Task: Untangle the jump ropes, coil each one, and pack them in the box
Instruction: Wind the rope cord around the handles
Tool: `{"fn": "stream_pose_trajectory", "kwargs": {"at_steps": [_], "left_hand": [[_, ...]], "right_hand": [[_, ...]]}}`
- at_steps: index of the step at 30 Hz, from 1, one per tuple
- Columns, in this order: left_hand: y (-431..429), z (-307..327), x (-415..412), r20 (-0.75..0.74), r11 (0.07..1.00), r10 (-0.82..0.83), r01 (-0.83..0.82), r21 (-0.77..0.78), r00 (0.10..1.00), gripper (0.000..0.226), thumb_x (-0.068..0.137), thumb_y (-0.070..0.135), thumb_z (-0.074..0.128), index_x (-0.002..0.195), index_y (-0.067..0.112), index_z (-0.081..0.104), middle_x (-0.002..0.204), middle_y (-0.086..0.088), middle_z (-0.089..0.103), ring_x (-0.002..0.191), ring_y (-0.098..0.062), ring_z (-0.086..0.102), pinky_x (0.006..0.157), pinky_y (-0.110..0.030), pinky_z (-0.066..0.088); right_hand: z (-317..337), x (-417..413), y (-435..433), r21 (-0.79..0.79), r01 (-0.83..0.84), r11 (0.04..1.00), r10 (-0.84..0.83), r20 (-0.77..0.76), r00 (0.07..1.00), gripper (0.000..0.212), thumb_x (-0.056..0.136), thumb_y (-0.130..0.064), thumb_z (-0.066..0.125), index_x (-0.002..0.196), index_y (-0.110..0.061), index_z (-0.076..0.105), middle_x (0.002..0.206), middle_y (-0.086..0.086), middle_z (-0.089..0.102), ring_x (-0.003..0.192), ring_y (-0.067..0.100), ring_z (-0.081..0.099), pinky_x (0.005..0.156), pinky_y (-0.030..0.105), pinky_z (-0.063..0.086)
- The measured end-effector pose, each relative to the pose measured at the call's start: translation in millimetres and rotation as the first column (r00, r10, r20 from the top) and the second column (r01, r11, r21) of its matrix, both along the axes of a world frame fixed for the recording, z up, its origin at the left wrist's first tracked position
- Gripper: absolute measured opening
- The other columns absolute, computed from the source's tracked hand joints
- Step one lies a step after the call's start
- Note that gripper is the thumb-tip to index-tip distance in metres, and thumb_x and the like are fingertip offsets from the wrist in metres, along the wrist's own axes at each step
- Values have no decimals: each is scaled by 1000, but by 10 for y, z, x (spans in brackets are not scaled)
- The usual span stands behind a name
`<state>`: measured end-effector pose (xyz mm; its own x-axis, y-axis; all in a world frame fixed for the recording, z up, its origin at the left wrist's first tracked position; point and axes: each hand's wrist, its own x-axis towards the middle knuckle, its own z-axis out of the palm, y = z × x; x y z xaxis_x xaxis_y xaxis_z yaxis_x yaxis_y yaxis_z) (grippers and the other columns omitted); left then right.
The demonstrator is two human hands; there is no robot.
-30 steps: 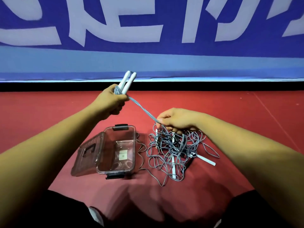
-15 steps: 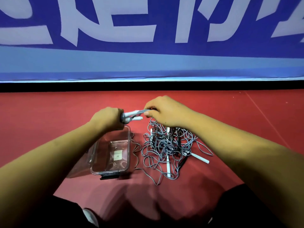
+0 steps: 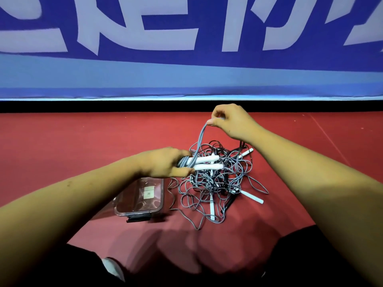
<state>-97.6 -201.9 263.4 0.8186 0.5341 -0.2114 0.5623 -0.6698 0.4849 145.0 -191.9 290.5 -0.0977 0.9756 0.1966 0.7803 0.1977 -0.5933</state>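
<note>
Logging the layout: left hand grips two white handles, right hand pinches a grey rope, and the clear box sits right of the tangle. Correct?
No: the head view shows the clear box left of the tangle. Otherwise right: left hand grips the white handles, right hand pinches the grey rope.

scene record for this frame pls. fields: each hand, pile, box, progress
left hand: grips two white handles side by side, grey rope bunched at their base
right hand: pinches grey rope loop, held up above the pile
pile: tangled ropes on red floor, right of the box, other white handles sticking out
box: clear box, open, partly hidden by left arm, no rope seen inside
progress: one rope being coiled, none packed yet
</note>
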Motion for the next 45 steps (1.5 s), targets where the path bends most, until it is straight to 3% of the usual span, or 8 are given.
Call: {"fn": "stream_pose_trajectory", "kwargs": {"at_steps": [6, 9, 12, 16, 21, 31, 38, 45], "left_hand": [[-56, 160, 6, 248, 983, 174, -153, -103, 953, 27, 90, 40, 52, 100, 17, 61, 68, 4, 53, 53, -3, 42, 52, -23, 35], [-61, 183, 12, 374, 900, 368, -224, -374, 851, 14, 96, 25, 52, 98, 13, 59, 60, 8, 49, 44, -6, 37, 42, -19, 30], [2, 228, 50, 445, 768, 576, -268, -582, 685, 6, 92, 19, 49, 91, 14, 52, 56, 6, 44, 42, -11, 30, 44, -17, 19], [114, 329, 58, 507, 721, 663, -288, -631, 551, 34, 91, 12, 44, 118, 29, 57, 74, -2, 50, 50, -16, 37, 52, -25, 17], [299, 382, -25, 466, 669, 736, -427, -608, 491, 12, 93, 12, 48, 87, 19, 55, 71, -14, 44, 55, -16, 34, 51, -23, 20], [522, 224, -289, 251, 725, 683, -599, -340, 686, 29, 85, 8, 72, 89, 13, 43, 62, -13, 51, 45, -19, 36, 40, -23, 30], [453, 228, -274, -28, 868, 466, -452, 205, 884, 24, 79, 19, 74, 90, 17, 52, 74, -1, 56, 71, -28, 52, 58, -32, 32], [249, 212, -128, -215, 986, 163, -151, 70, 963, 24, 81, 24, 77, 82, 21, 53, 66, 8, 57, 66, -21, 53, 55, -25, 36]], "right_hand": [[-193, 71, 42, -140, -33, 990, 22, -77, 997, 17, 86, -25, 73, 82, -8, 73, 63, 2, 58, 54, 7, 42, 54, 23, 35], [-240, 31, 7, -308, -87, 947, 82, -31, 996, 14, 90, -18, 67, 90, -5, 74, 51, -6, 51, 41, 3, 36, 44, 18, 29], [-310, 2, -44, -543, -198, 816, 62, -258, 964, 23, 96, -26, 59, 90, -6, 69, 59, 0, 52, 45, 7, 43, 48, 23, 35], [-281, -38, -70, -666, -419, 617, -32, -553, 833, 26, 104, -25, 42, 91, -8, 56, 56, -3, 34, 44, 8, 28, 41, 19, 27], [-218, -189, -75, -577, -316, 753, -1, -482, 876, 16, 103, -35, 44, 103, -23, 54, 54, -8, 37, 44, 7, 28, 41, 19, 25], [-16, -589, -279, -353, -230, 907, 255, 25, 967, 35, 101, -31, 49, 89, -1, 64, 63, 1, 50, 57, 16, 44, 57, 29, 35], [133, -695, -322, -175, -205, 963, 252, 309, 917, 21, 94, -31, 59, 86, -13, 67, 72, 3, 55, 71, 27, 51, 61, 31, 35], [184, -568, -274, -52, -183, 982, 190, 246, 951, 18, 92, -39, 60, 93, -28, 73, 78, -8, 67, 80, 17, 57, 70, 30, 44]]}}
